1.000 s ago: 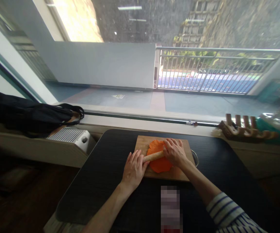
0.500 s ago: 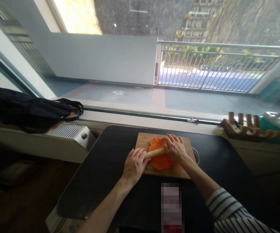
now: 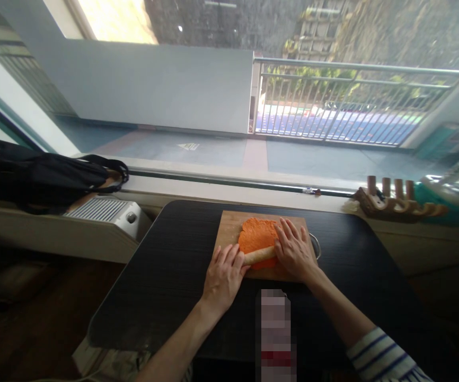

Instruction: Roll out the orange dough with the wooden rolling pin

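A flat piece of orange dough (image 3: 256, 234) lies on a wooden cutting board (image 3: 228, 228) on a black table (image 3: 166, 276). A pale wooden rolling pin (image 3: 259, 255) rests across the near edge of the dough. My left hand (image 3: 223, 276) lies flat on the pin's left end with fingers stretched out. My right hand (image 3: 295, 249) presses flat on the pin's right end, fingers extended over the board. Both palms hide the ends of the pin.
A metal handle (image 3: 316, 245) sticks out from under the board's right side. A white heater (image 3: 106, 212) and a black bag (image 3: 42, 178) sit left of the table. A wooden rack (image 3: 392, 201) stands on the sill at the right. A window faces a balcony railing (image 3: 349, 106).
The rolling pin and both hands have moved toward me, from the middle of the dough to its near edge. The dough looks wider and flatter.
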The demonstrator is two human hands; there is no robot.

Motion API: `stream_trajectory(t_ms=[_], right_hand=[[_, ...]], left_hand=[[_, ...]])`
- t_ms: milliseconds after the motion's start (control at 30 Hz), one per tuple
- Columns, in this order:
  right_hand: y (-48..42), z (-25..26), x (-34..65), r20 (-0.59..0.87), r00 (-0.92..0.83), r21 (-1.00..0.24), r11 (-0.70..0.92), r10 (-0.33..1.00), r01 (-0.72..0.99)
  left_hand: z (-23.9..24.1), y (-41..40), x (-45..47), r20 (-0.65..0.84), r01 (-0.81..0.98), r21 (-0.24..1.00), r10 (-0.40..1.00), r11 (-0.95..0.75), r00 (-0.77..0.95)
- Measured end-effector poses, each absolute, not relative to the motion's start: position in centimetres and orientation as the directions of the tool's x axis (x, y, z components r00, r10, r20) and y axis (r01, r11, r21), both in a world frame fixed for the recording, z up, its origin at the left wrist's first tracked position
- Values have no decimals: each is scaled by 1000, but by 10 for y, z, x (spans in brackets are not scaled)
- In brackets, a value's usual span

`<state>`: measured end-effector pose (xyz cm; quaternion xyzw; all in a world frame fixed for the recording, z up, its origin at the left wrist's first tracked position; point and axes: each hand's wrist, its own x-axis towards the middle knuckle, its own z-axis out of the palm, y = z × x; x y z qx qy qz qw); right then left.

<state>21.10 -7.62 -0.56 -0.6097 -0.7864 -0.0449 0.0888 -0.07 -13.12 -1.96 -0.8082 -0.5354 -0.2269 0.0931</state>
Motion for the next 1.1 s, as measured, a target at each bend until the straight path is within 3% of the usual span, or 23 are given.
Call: stream_trajectory(t_ms=[167, 367, 600, 733, 867, 1100], right_hand=[[-92, -11, 213, 201, -216, -14, 223, 955, 975], [-106, -18, 218, 221, -203, -73, 224, 954, 972], [-106, -20, 230, 301, -286, -232, 361, 910, 903], [-77, -3, 231, 383, -235, -305, 362, 893, 881], [-42, 8, 229, 287, -251, -284, 332, 924, 900], [-27, 3, 228, 72, -270, -220, 279, 960, 935]], left_hand=[[-24, -138, -2, 477, 897, 86, 809, -433, 344], [-27, -144, -3, 498, 879, 79, 782, -471, 374], [-18, -150, -5, 525, 834, 86, 737, -545, 427], [-4, -137, 5, 574, 833, 140, 729, -535, 372], [-1, -120, 16, 550, 842, 234, 780, -486, 298], [-18, -120, 21, 484, 837, 277, 821, -473, 304]])
